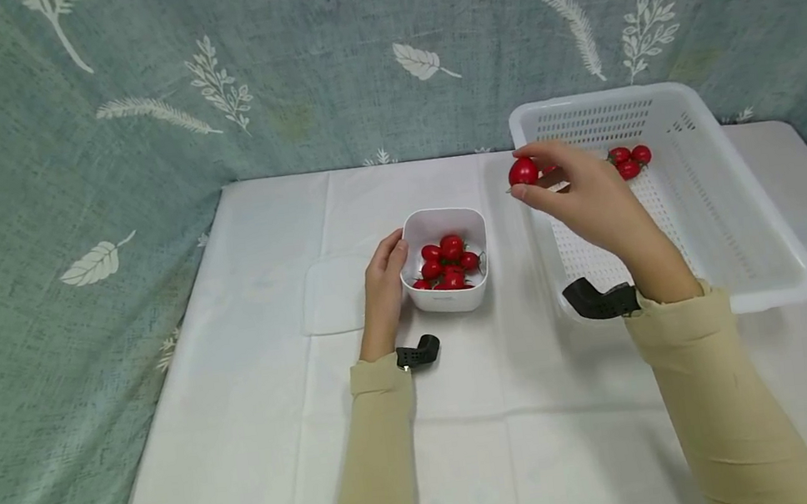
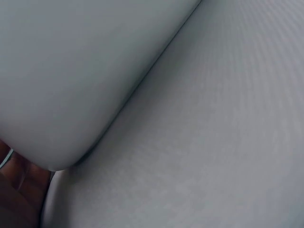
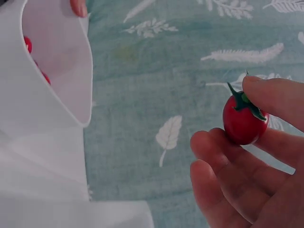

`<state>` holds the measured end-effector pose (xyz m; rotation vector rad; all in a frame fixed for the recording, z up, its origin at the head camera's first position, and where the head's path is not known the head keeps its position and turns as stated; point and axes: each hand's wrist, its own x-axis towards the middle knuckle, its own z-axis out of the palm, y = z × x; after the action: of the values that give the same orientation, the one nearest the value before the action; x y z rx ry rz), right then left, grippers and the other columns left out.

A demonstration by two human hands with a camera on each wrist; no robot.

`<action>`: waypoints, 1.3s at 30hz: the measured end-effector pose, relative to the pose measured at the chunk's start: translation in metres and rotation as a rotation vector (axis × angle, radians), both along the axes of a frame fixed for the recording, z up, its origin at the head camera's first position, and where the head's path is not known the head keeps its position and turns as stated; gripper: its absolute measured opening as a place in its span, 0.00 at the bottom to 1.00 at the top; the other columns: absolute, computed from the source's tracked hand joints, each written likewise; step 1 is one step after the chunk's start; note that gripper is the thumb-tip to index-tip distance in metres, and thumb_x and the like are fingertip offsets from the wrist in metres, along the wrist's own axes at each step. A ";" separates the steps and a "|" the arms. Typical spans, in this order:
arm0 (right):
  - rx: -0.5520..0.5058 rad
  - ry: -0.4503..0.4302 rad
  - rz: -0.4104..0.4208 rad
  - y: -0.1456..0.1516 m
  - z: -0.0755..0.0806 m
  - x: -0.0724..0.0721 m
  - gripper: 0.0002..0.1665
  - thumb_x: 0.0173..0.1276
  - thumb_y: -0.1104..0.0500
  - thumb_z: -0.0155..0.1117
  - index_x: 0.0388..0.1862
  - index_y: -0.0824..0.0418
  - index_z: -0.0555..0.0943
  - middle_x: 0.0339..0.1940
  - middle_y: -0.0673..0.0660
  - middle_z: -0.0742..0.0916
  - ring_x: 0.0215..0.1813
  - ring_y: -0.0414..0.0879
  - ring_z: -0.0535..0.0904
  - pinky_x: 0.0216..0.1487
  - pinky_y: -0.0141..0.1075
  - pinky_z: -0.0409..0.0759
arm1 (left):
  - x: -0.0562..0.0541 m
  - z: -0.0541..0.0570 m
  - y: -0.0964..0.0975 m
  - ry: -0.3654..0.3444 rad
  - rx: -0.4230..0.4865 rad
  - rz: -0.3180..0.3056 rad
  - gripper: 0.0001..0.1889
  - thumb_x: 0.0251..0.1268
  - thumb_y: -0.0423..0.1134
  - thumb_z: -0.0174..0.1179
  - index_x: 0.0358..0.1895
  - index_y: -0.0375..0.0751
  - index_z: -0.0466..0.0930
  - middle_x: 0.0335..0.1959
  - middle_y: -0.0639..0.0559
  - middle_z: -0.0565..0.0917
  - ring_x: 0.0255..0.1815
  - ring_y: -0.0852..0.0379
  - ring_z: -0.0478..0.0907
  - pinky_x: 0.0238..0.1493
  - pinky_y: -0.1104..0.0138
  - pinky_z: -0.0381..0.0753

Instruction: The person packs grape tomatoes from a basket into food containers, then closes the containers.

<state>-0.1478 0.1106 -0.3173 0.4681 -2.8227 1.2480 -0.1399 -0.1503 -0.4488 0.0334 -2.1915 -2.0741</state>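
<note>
My right hand pinches a red cherry tomato between thumb and fingers, above the left rim of the white basket. The right wrist view shows that tomato with its green stalk and leaves at the thumb tip. On the table, a small white square container holds several cherry tomatoes. Gripping that container at its left side is my left hand, the thumb at the rim. The left wrist view has the container wall close up, with part of the left hand at lower left.
More cherry tomatoes lie toward the back of the basket. Flat on the white-covered table, left of the container, is a pale square lid. A green leaf-patterned curtain hangs along the back and left edges.
</note>
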 end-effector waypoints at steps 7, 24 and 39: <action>-0.193 0.021 -0.044 -0.021 -0.011 0.013 0.30 0.58 0.40 0.58 0.60 0.42 0.69 0.45 0.46 0.79 0.41 0.40 0.76 0.41 0.39 0.74 | 0.002 0.003 0.000 0.003 -0.005 0.014 0.22 0.66 0.48 0.48 0.58 0.41 0.70 0.57 0.49 0.73 0.56 0.60 0.68 0.58 0.66 0.64; -0.419 0.118 -0.103 -0.072 -0.023 0.040 0.24 0.59 0.59 0.63 0.55 0.61 0.72 0.43 0.55 0.80 0.46 0.44 0.74 0.46 0.40 0.74 | -0.012 -0.024 -0.005 -0.003 -0.005 0.030 0.23 0.61 0.57 0.50 0.56 0.53 0.72 0.54 0.59 0.74 0.55 0.64 0.68 0.57 0.66 0.65; -0.280 0.190 -0.135 -0.094 -0.087 0.020 0.27 0.57 0.44 0.61 0.56 0.51 0.73 0.45 0.47 0.79 0.47 0.40 0.73 0.45 0.38 0.73 | -0.012 -0.024 -0.005 -0.006 -0.027 0.031 0.24 0.60 0.59 0.49 0.56 0.54 0.73 0.54 0.60 0.74 0.55 0.63 0.68 0.58 0.64 0.65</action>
<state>-0.1278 0.0163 -0.4040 0.3556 -2.4305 1.4543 -0.1520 -0.1558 -0.4730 0.0707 -2.2081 -2.0309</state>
